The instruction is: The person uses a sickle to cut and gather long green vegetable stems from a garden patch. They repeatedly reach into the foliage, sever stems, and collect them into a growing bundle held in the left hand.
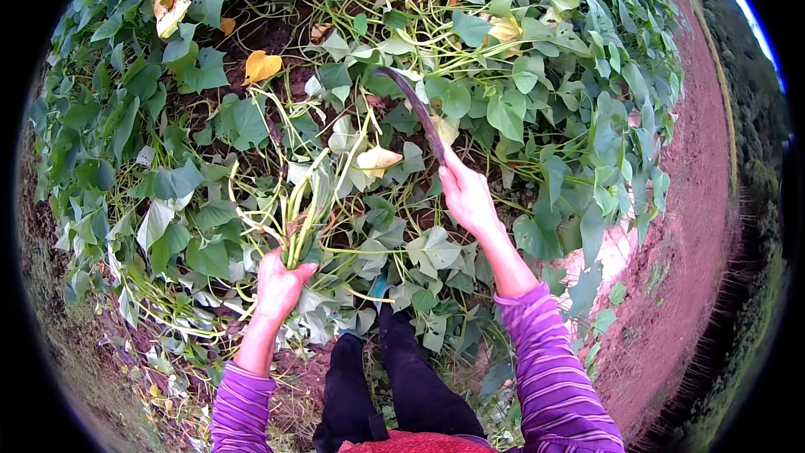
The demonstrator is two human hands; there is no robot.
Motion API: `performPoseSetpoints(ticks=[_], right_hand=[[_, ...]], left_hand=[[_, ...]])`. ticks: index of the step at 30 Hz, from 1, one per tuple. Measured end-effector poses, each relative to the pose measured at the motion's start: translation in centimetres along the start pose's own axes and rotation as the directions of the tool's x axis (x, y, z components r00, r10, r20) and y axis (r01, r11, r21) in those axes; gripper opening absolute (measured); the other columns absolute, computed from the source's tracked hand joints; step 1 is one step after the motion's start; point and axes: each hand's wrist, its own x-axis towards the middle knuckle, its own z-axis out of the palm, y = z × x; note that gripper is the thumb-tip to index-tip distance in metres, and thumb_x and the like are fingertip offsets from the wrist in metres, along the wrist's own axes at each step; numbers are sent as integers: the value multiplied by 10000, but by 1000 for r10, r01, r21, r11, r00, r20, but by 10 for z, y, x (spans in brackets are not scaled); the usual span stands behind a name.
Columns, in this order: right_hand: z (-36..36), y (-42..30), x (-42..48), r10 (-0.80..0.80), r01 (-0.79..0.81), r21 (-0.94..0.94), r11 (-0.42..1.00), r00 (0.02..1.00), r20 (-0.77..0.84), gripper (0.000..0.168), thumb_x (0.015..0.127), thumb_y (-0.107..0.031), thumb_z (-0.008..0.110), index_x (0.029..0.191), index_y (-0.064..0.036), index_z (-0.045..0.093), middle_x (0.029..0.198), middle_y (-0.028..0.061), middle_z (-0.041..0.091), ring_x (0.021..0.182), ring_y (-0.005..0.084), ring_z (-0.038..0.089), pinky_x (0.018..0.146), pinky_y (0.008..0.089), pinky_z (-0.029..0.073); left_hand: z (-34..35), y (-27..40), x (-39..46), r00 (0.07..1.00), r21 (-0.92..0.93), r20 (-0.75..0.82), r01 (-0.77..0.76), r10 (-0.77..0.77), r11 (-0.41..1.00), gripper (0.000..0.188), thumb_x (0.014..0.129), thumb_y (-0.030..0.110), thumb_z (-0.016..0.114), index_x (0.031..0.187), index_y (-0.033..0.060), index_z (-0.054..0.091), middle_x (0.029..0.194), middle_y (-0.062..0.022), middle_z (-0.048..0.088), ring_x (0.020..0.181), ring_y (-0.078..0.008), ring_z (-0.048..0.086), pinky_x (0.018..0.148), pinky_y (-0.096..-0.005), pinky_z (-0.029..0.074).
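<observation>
My left hand (pixel 281 284) grips a bundle of cut vine stems (pixel 300 214), their pale green ends pointing up and away from me. Leaves and looser stems trail from the bundle around my wrist. A sickle (pixel 418 104) with a dark curved blade is held in my right hand (pixel 466 195), its tip bending to the left over the foliage. My fingers hide the handle. Beneath both hands spreads a dense bed of leafy vines (pixel 503 114), which look like sweet potato plants.
Yellowed leaves (pixel 261 67) lie scattered among the vines. Bare reddish soil (pixel 685 277) runs along the right side, with a dark, grassy edge (pixel 745 264) beyond it. My legs (pixel 418 377) in dark trousers stand amid the foliage. Dry ground (pixel 82 352) shows at the lower left.
</observation>
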Motion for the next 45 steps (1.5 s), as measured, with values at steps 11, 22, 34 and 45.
performPoseSetpoints(ticks=[11,22,34,45], right_hand=[[103,51,-280,558,-663,124,738,703,441,461,891,-159,520,1345,-143,444,1074,215,617,989,348,622,886,387,468],[150,179,-107,910,-628,777,49,348,224,117,953,-143,373,1049,-85,407,636,31,438,422,122,400,327,273,337],[95,75,-113,549,-629,775,-62,627,553,211,965,-136,414,1173,-108,441,680,11,447,485,80,399,389,230,320],[82,269,-121,745,-776,55,628,579,-333,370,918,-169,446,1276,-76,468,758,176,603,609,271,602,535,389,475]], left_hand=[[-123,-116,-99,909,-78,-239,334,-342,940,371,701,-18,710,998,8,490,824,-61,587,665,-155,544,610,-284,471],[-350,-288,-366,864,753,-429,503,-264,423,322,671,200,678,930,10,672,831,-176,657,729,-309,620,700,-403,491],[-145,-110,-114,986,870,-20,-64,164,489,401,446,57,790,827,78,665,764,-115,603,802,-341,527,799,-408,390],[-111,-69,-57,935,721,160,-329,315,610,424,559,-131,458,897,11,670,881,-160,554,853,-346,493,749,-379,415]])
